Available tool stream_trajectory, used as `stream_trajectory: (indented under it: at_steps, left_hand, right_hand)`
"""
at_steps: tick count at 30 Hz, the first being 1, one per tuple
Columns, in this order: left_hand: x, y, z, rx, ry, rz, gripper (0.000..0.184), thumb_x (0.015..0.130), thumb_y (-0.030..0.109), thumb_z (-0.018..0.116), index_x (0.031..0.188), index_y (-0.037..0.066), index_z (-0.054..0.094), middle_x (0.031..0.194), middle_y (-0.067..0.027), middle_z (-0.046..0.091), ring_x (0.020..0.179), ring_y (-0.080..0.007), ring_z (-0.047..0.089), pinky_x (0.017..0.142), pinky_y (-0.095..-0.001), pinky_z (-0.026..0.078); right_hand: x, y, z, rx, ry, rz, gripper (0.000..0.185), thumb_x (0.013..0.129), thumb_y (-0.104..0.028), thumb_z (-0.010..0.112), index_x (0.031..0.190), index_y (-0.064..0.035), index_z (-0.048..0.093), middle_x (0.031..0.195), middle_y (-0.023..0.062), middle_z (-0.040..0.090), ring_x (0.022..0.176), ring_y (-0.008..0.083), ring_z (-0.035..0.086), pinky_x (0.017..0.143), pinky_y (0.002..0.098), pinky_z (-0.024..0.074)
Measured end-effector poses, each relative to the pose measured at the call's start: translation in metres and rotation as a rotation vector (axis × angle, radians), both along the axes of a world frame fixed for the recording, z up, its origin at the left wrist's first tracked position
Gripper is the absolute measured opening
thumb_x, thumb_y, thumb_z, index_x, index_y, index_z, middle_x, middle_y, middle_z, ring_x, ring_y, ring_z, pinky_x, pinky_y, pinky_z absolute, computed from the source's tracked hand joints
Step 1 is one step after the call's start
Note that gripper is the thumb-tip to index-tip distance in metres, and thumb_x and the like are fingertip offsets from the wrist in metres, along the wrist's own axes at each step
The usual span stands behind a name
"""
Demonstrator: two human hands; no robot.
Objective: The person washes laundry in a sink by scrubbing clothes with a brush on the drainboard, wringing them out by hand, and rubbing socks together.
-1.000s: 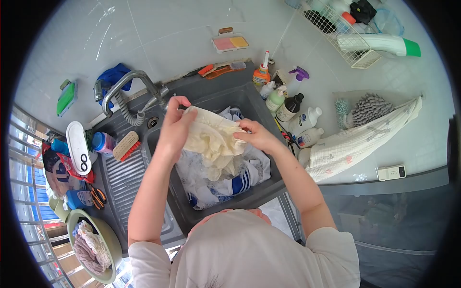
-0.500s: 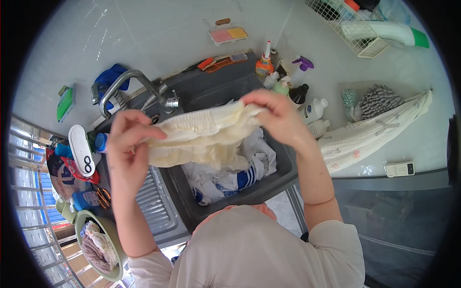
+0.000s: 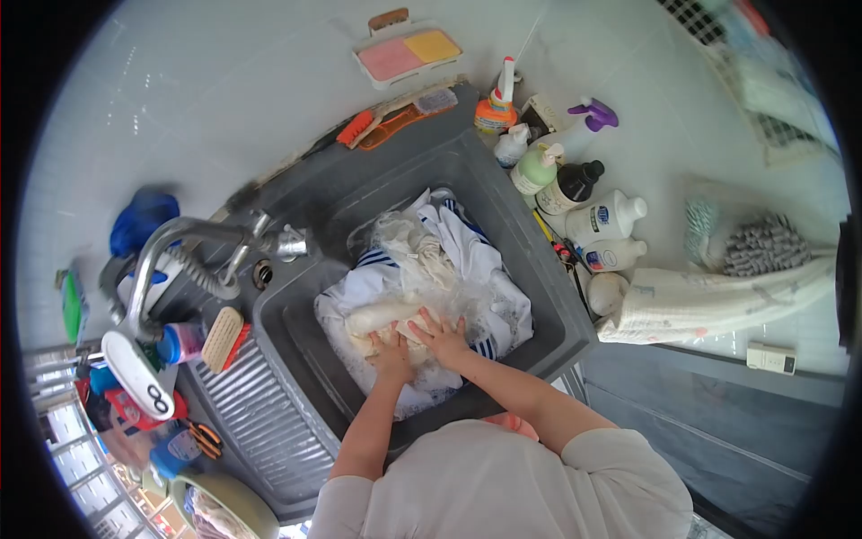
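In the dark grey sink basin [image 3: 292, 359], soapy, wet clothes lie in a heap. My left hand [image 3: 391, 353] presses down on the cream cloth garment [image 3: 382, 315], fingers spread. Beside it, my right hand [image 3: 440, 339] rests on the same garment with its fingers apart. Neither hand grips anything. Around the garment are suds and a white garment with blue stripes [image 3: 476, 256]. Part of the cream garment is hidden under my hands and the foam.
A metal faucet [image 3: 171, 229] arches at the left. A scrubbing brush [image 3: 224, 340] lies above the ribbed drainboard [image 3: 260, 395]. Several bottles, including a white one [image 3: 603, 218], line the right edge. A green basin [image 3: 241, 503] with laundry stands at lower left.
The cream garment, stretched between both hands above the sink, has gone down into the suds. My hands have let go of its edges and now press flat on it. The view has shifted.
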State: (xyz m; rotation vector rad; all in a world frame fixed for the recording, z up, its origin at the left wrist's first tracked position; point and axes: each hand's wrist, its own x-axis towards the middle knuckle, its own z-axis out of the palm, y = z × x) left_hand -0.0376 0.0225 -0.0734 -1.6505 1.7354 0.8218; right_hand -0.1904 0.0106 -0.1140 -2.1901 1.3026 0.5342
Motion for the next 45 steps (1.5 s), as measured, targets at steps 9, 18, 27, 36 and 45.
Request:
stream_trajectory:
  at_steps: [9,18,27,36,45]
  left_hand:
    - [0.013,-0.027,-0.086,0.204,0.118,-0.168,0.066,0.077,0.05,0.072,0.129,0.009,0.063,0.128,-0.0128,0.065,0.115,-0.0308,0.064,0.099,-0.0469,0.049]
    - [0.03,0.029,-0.074,-0.687,0.486,0.185,0.036,0.088,0.022,0.065,0.115,0.0,0.058,0.113,-0.0214,0.062,0.103,-0.0419,0.06,0.097,-0.0499,0.043]
    - [0.05,0.008,0.099,-0.835,0.674,0.227,0.063,0.068,-0.017,0.051,0.123,0.013,0.06,0.12,-0.0126,0.06,0.109,-0.0389,0.06,0.091,-0.0456,0.051]
    - [0.078,0.003,0.314,-0.974,0.83,0.238,0.07,0.066,-0.022,0.04,0.118,0.011,0.073,0.105,-0.0122,0.066,0.088,-0.0226,0.067,0.08,-0.0322,0.055]
    - [0.074,-0.016,0.425,-0.898,1.166,0.421,0.051,0.076,-0.005,0.044,0.12,-0.002,0.069,0.102,-0.0078,0.069,0.084,-0.0142,0.065,0.074,-0.0237,0.051]
  right_hand:
    - [-0.047,0.032,-0.243,0.119,-0.195,-0.203,0.029,0.087,-0.021,0.06,0.114,-0.0137,0.07,0.115,0.0188,0.067,0.105,0.0332,0.065,0.091,0.0474,0.0513]
    - [-0.036,-0.066,-0.026,0.202,-0.287,-0.411,0.025,0.082,-0.015,0.057,0.098,-0.0013,0.071,0.109,0.0204,0.07,0.101,0.038,0.066,0.086,0.0472,0.0508]
    - [-0.03,-0.075,0.106,0.417,-0.739,-0.627,0.055,0.077,-0.046,0.072,0.115,-0.0065,0.071,0.1,0.0116,0.074,0.093,0.0291,0.068,0.081,0.0412,0.0517]
    - [-0.025,-0.088,0.328,-0.398,-0.662,-0.242,0.034,0.074,-0.026,0.08,0.107,-0.0182,0.073,0.099,0.01,0.074,0.094,0.0321,0.069,0.083,0.0436,0.0542]
    - [-0.03,-0.063,0.44,-1.308,-0.763,-0.049,0.042,0.071,-0.022,0.082,0.107,-0.0125,0.062,0.094,0.0073,0.056,0.09,0.0292,0.058,0.073,0.0416,0.0448]
